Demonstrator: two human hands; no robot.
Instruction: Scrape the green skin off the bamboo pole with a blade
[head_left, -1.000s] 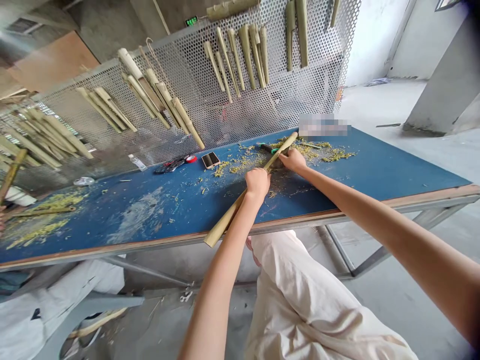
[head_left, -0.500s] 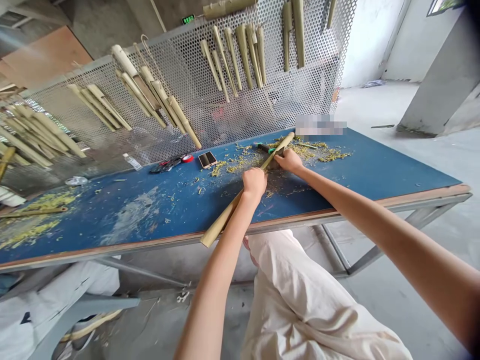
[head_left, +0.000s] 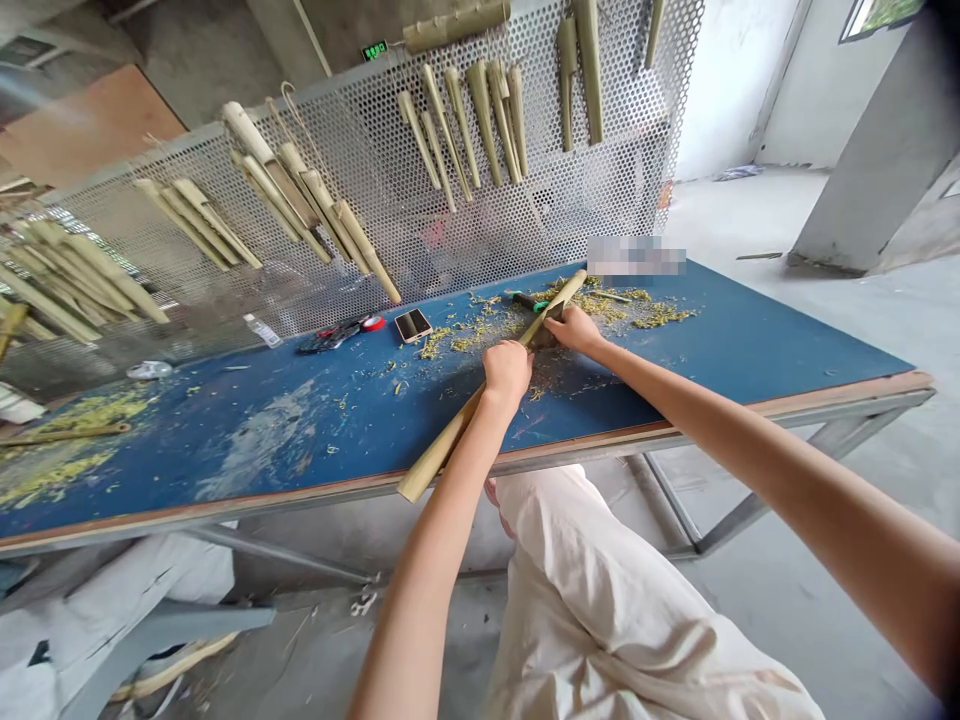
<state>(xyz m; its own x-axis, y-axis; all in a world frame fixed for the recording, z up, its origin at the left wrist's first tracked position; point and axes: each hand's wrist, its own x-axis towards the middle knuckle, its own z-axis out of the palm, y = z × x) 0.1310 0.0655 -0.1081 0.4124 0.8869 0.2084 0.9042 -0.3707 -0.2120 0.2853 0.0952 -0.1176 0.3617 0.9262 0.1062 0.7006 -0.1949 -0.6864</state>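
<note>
The left hand [head_left: 508,370] grips the bamboo [head_left: 442,447]. Farther along the bamboo, the right hand [head_left: 576,329] clasps a dark tool [head_left: 556,312]. Shavings [head_left: 664,315] flank the bamboo's far end

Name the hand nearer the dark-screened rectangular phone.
Left. The left hand, closed over the pale-green bamboo pole, is right of the phone; the right hand is farther right, beyond the left.

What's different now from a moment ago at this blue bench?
Very little. The right hand, with what looks like a dark tool, seems to have slid slightly along the bamboo pole toward the left hand. The view has also swung a little to the right. Nothing was visibly taken up or let go. The left hand's grip, the phone and the shavings look the same.
</note>
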